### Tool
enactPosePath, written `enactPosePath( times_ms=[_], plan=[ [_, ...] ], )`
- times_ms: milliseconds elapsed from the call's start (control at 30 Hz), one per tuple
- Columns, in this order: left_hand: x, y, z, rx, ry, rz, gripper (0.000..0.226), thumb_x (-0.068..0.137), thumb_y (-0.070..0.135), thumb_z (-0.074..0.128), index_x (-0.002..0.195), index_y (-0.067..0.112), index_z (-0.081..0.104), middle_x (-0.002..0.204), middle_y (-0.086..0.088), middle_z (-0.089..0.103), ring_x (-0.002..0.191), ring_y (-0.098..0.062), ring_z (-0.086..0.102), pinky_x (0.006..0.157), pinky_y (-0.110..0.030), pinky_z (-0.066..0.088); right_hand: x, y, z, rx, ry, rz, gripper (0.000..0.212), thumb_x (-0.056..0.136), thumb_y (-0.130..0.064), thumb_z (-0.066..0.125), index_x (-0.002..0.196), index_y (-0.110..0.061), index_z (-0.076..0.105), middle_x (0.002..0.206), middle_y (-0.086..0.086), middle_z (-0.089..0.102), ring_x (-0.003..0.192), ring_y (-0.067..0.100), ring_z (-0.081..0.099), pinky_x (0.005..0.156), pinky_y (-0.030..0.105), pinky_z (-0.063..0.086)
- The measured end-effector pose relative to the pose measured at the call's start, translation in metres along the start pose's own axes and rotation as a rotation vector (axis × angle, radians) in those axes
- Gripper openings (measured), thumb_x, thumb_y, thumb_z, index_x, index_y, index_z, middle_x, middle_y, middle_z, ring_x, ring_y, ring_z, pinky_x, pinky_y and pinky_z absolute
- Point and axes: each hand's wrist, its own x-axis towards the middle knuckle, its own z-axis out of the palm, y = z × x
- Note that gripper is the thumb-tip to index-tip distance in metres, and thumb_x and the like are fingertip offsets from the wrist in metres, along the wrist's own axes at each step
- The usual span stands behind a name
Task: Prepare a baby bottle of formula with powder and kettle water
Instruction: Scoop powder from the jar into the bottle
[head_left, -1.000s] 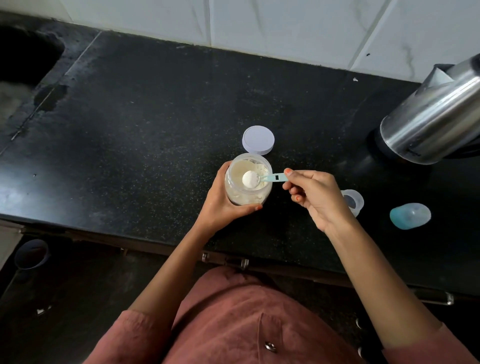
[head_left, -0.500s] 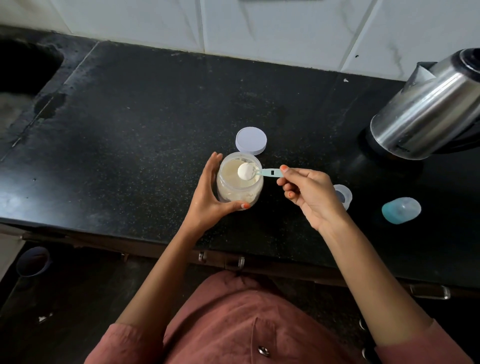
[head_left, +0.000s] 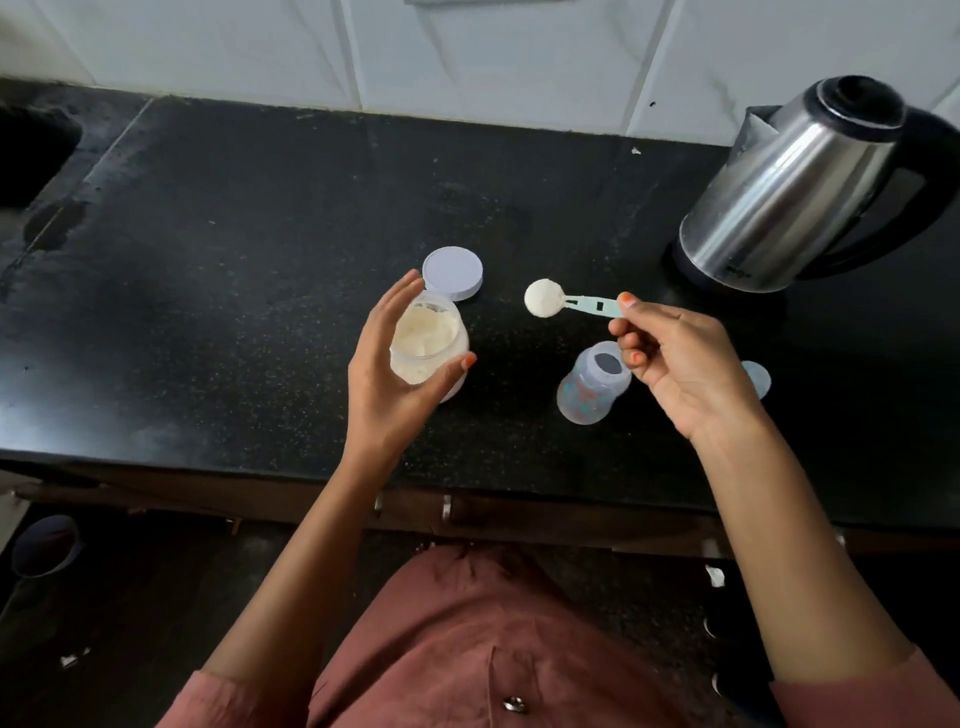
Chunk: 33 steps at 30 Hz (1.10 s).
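Observation:
A clear powder jar (head_left: 434, 345) of cream formula stands open on the black counter (head_left: 260, 260), and my left hand (head_left: 387, 379) is wrapped around its left and front sides. My right hand (head_left: 680, 364) pinches the handle of a pale blue scoop (head_left: 569, 304) heaped with white powder. The scoop hangs over the counter between the jar and the baby bottle (head_left: 592, 387). That clear bottle stands open just below and left of my right fingers. A steel kettle (head_left: 795, 187) with a black handle sits at the back right.
The jar's white lid (head_left: 452, 271) lies flat just behind the jar. A blue bottle cap (head_left: 757, 376) peeks out behind my right hand. A sink (head_left: 31, 156) opens at the far left. Tiled wall runs along the back; the counter's front edge is near my body.
My right hand has lifted the heaped scoop out of the jar and carried it right, towards the bottle. The bottle, earlier mostly hidden by that hand, now shows. My left hand stays at the jar.

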Motion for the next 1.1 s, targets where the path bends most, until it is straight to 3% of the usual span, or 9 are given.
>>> enactPosePath(
  times_ms=[100, 200, 500, 667, 833, 1100],
  plan=[
    [-0.003, 0.011, 0.018, -0.031, -0.018, 0.035, 0.065, 0.073, 0.02, 0.075, 0.13, 0.016, 0.044, 0.137, 0.003, 0.046, 0.13, -0.009, 0.041, 0.108, -0.023, 0.032, 0.001, -0.001, -0.018, 0.029, 0.037, -0.003, 0.013, 0.086, -0.011, 0.061, 0.073, -0.008, 0.065, 0.05, -0.003, 0.063, 0.043, 0.001, 0.05, 0.04, 0.012, 0.038],
    [-0.01, 0.015, 0.045, -0.105, -0.146, 0.004, 0.068, 0.073, 0.015, 0.076, 0.132, 0.01, 0.043, 0.137, 0.0, 0.047, 0.131, -0.009, 0.04, 0.109, -0.025, 0.031, 0.002, -0.001, -0.033, 0.065, 0.069, 0.0, 0.013, 0.086, -0.01, 0.061, 0.074, -0.008, 0.063, 0.048, -0.003, 0.062, 0.042, 0.001, 0.049, 0.04, 0.012, 0.037],
    [-0.028, -0.009, 0.123, -0.08, -0.437, -0.289, 0.095, 0.067, 0.023, 0.082, 0.144, 0.018, 0.027, 0.148, 0.0, 0.035, 0.136, -0.013, 0.031, 0.107, -0.023, 0.025, 0.001, 0.009, -0.063, 0.098, 0.124, 0.046, 0.012, 0.087, -0.01, 0.06, 0.076, -0.008, 0.064, 0.049, -0.004, 0.061, 0.043, 0.001, 0.049, 0.04, 0.012, 0.037],
    [-0.028, -0.012, 0.14, -0.098, -0.411, -0.301, 0.092, 0.066, 0.021, 0.083, 0.141, 0.016, 0.03, 0.141, 0.0, 0.042, 0.129, -0.009, 0.038, 0.105, -0.022, 0.032, 0.001, 0.013, -0.065, 0.102, 0.125, 0.054, 0.014, 0.087, -0.01, 0.059, 0.074, -0.008, 0.063, 0.05, -0.003, 0.06, 0.045, 0.002, 0.048, 0.04, 0.012, 0.037],
    [-0.028, -0.01, 0.142, -0.106, -0.351, -0.293, 0.066, 0.07, 0.017, 0.08, 0.126, 0.019, 0.046, 0.113, 0.016, 0.051, 0.1, 0.015, 0.048, 0.083, 0.001, 0.037, 0.0, 0.014, -0.064, 0.09, 0.124, 0.057, 0.015, 0.087, -0.011, 0.059, 0.073, -0.008, 0.064, 0.049, -0.004, 0.06, 0.044, 0.002, 0.048, 0.04, 0.012, 0.037],
    [-0.028, 0.0, 0.118, -0.093, -0.287, -0.289, 0.059, 0.069, 0.02, 0.081, 0.116, 0.031, 0.046, 0.104, 0.024, 0.054, 0.099, 0.018, 0.05, 0.079, 0.0, 0.039, -0.003, 0.003, -0.054, 0.067, 0.052, 0.044, 0.014, 0.087, -0.011, 0.06, 0.074, -0.009, 0.064, 0.05, -0.004, 0.061, 0.045, 0.001, 0.048, 0.041, 0.012, 0.037]
  ],
)
